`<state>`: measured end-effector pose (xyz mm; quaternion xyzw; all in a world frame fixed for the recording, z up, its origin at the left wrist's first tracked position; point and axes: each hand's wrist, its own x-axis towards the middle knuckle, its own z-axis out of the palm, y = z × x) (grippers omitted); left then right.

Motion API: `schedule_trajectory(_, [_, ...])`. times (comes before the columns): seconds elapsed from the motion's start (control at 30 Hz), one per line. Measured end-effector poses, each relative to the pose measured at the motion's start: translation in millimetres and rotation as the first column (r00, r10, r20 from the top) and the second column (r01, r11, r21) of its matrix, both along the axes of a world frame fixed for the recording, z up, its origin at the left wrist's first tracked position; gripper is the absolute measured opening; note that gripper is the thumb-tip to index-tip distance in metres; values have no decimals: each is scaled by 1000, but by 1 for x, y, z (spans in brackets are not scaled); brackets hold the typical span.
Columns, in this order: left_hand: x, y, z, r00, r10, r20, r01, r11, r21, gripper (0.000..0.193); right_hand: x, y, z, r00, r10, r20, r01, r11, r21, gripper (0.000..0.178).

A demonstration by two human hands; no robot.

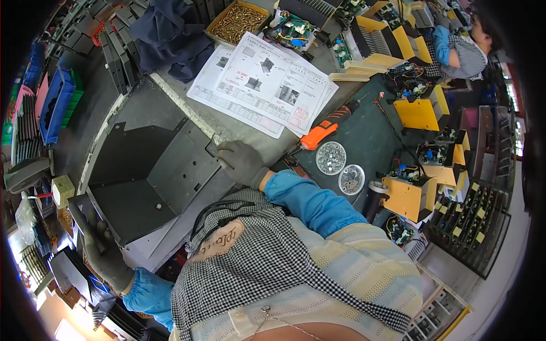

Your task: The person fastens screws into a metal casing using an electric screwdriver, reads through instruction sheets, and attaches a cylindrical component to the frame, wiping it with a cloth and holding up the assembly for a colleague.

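Observation:
A black sheet-metal housing (pixel 133 207) with bent walls and several cut-outs lies tilted on the bench in front of me. My left hand (pixel 108 256), in a grey glove, holds its near left edge, with the fingers long along the wall. At the far right edge of the housing, my right hand (pixel 242 162), gloved too, has its fingers curled over the flange; the fingertips are partly hidden. A small light round spot shows on the inner panel. To the right of my right hand lies an orange-and-black power screwdriver (pixel 327 128).
Printed sheets (pixel 264 85) lie beyond the housing, below a tray of brass screws (pixel 239 23) and a dark cloth (pixel 170 37). Two clear dishes of small hardware (pixel 331 158) sit on the green mat. Yellow-plated circuit assemblies (pixel 421 113) line the right. Another person (pixel 460 54) works at far right.

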<state>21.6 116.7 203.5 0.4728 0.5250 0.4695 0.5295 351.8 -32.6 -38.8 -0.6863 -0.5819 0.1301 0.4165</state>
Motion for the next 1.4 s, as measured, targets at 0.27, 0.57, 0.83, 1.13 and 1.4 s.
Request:
schedule_trajectory(0.27, [-12,3,-2,999,-29,-45,28,1000,-11,62,3,-2,6,999,23,-28,-24,999,-28,19])
schedule_trajectory(0.57, [3,-1,4,992,-55,-117,56,998,2,64,8,-2,12,1000,5,-24,-5,1000,-27,19])
schedule_trajectory(0.83, [26,-5,15,977,-135,-165,133,991,-22,72,12,2,8,999,35,-42,-32,998,55,15])
schedule_trajectory(1.13, [18,0,13,950,-134,-282,126,991,-45,79,13,4,6,995,83,-48,-82,996,25,16])
schedule_trajectory(1.4, [32,-2,17,937,-74,-341,65,997,-37,80,13,5,4,995,95,-39,-94,995,36,16])
